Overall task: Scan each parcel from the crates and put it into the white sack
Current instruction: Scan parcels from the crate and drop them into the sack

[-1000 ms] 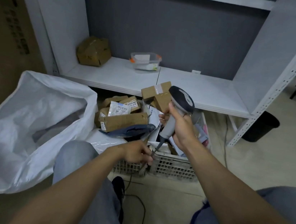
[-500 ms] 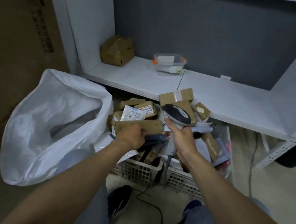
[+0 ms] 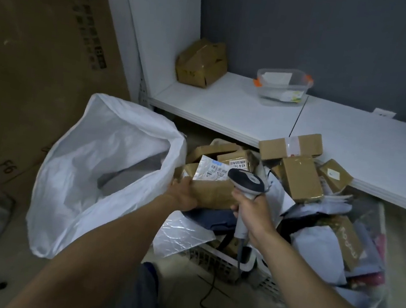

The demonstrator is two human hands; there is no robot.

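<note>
- At frame centre, our left hand (image 3: 183, 194) gripped the brown parcel (image 3: 214, 194) atop the crate (image 3: 211, 259), beside the white sack (image 3: 107, 167).
- Our right hand (image 3: 251, 212) clasped the scanner (image 3: 246, 181); we advised turning the label towards it.

Brown cardboard parcels (image 3: 302, 178) in crates (image 3: 211, 261) beside open white sack (image 3: 87, 164)

Parcel storeroom: steel shelving (image 3: 228, 110), crates (image 3: 211, 259) heaped with parcels (image 3: 302, 178), big carton (image 3: 29, 53)
</note>
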